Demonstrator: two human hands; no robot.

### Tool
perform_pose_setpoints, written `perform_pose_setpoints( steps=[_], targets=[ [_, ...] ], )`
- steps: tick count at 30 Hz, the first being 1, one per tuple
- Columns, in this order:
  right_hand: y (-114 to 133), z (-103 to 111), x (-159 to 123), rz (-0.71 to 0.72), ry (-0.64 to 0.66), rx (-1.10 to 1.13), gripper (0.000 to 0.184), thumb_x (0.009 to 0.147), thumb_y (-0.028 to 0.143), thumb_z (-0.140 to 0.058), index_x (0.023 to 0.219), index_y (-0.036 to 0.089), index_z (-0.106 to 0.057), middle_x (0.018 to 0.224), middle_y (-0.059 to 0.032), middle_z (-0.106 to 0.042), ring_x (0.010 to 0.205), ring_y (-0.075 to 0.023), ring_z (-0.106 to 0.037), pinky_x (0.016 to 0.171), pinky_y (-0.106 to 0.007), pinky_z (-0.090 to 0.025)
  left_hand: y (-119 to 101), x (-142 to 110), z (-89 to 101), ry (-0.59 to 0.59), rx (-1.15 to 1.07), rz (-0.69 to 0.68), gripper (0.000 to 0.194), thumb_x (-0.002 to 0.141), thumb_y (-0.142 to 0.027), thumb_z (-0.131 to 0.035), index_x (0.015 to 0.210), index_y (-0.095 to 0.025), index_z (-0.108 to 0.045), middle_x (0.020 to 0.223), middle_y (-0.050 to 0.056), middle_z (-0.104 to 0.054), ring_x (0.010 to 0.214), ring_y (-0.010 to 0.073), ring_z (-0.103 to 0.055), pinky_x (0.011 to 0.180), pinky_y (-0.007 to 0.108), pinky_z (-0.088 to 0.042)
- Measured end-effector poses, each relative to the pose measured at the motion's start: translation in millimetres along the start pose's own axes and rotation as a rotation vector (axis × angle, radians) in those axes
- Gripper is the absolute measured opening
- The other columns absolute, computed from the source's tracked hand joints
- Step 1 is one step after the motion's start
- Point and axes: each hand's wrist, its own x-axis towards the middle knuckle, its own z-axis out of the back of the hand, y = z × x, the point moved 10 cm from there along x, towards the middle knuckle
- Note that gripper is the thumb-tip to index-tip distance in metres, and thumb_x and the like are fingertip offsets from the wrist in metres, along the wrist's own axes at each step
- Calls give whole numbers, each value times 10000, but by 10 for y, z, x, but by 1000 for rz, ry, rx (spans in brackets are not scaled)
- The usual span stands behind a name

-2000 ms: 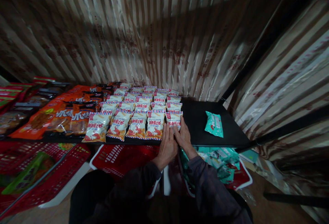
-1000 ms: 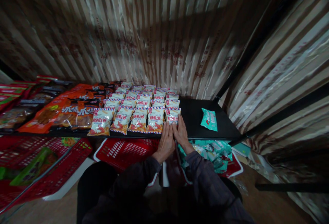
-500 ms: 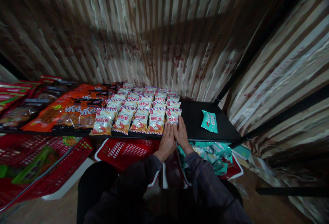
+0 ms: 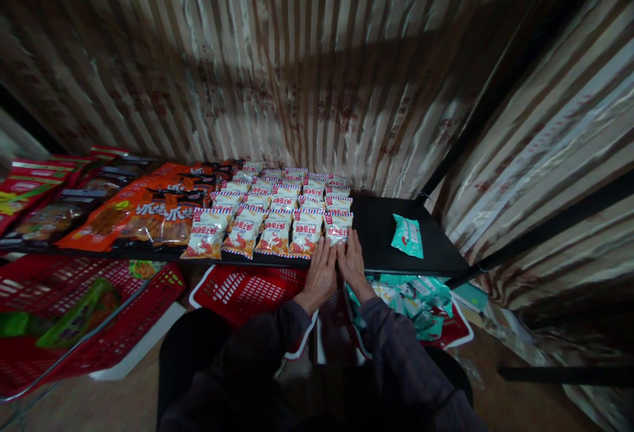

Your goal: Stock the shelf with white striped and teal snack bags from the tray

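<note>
At the front right end of rows of small white-and-orange snack bags, one snack bag (image 4: 339, 226) lies between my two hands. My left hand (image 4: 319, 279) rests at its lower left corner, fingers stretched out flat. On its lower right side is my right hand (image 4: 353, 265), also with straight fingers. Neither hand is wrapped around the bag; its bottom edge is partly hidden by the fingertips. Close by on the left sits another snack bag (image 4: 306, 232) of the same kind. All of them lie on a black shelf (image 4: 376, 234).
A teal packet (image 4: 407, 236) lies alone on the shelf's right part. Orange snack bags (image 4: 163, 211) fill the left. Underneath are a red basket (image 4: 247, 293), teal packets (image 4: 416, 300) and another red basket (image 4: 143, 300). A black post (image 4: 545, 220) stands at right.
My hands have parted slightly at the fingertips, staying at the same snack bag. The whole view has shifted a little, so things appear further right.
</note>
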Motion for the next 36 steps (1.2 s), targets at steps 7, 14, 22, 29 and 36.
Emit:
perform_pose_setpoints(
  steps=[7, 14, 22, 29, 36],
  targets=[
    [15, 23, 20, -2, 0, -30, 669, 962, 496, -272, 1513, 116, -288, 1551, -197, -343, 1465, -292, -273, 1158, -529, -280, -51, 39, 11, -16, 23, -2, 591, 865, -46, -360, 1456, -26, -348, 1558, 238, -313, 1499, 323, -121, 1177, 571, -296],
    [71, 63, 5, 33, -51, -66, 644, 965, 499, -262, 1490, 133, -338, 1553, -189, -341, 1473, -306, -241, 1155, -561, -263, 127, 204, 341, -129, 62, 7, 512, 892, -86, -382, 1401, -74, -435, 1560, 200, -334, 1512, 304, -72, 1188, 581, -269],
    [207, 223, -129, 89, -152, -43, 598, 988, 479, -259, 1441, 116, -404, 1546, -208, -333, 1479, -296, -218, 1143, -562, -285, 131, 370, 631, -167, 15, -61, 454, 909, -100, -365, 1340, -65, -500, 1523, 199, -401, 1509, 281, -144, 1176, 530, -340],
    [428, 276, -409, 188, -102, 7, 504, 1001, 376, -233, 1366, 160, -505, 1481, -158, -448, 1429, -252, -341, 1146, -539, -325, -228, -17, 250, -36, -183, -57, 471, 939, -126, -306, 1370, -74, -487, 1427, 186, -529, 1402, 239, -417, 1146, 479, -417],
    [595, 537, -1117, 156, 91, 37, 457, 946, 194, -297, 1317, 193, -564, 1316, -105, -624, 1244, -221, -559, 1093, -453, -420, -549, -625, 330, 164, -309, 16, 473, 915, -96, -293, 1353, -85, -472, 1358, 177, -580, 1304, 218, -516, 1116, 416, -440]
  ],
)
